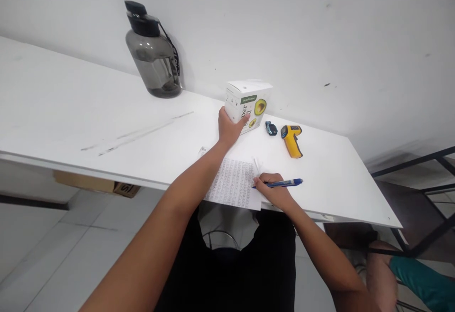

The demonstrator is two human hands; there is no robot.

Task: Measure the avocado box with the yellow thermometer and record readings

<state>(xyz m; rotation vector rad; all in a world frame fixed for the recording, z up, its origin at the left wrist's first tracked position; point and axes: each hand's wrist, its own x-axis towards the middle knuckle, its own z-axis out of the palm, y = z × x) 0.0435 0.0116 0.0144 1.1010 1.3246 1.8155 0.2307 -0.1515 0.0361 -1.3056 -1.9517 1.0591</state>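
My left hand (231, 128) grips the lower part of a white box (234, 103) with avocado pictures and a green label, which stands near the wall. In my right hand (273, 188) is a blue pen (289, 182), held between thumb and fingers with its tip at the right side of a paper sheet (232, 184). Dense rows of small writing or print cover the sheet, too small to read. My left forearm passes over the sheet's left part. A white strip (257, 164) lies just above my right hand.
A yellow infrared thermometer (292, 141) and a small dark watch-like device (271, 128) lie right of the box on the white table (330, 174). A large grey water bottle (152, 56) stands by the wall. At lower right, another person's leg (382, 274) shows near a dark metal frame.
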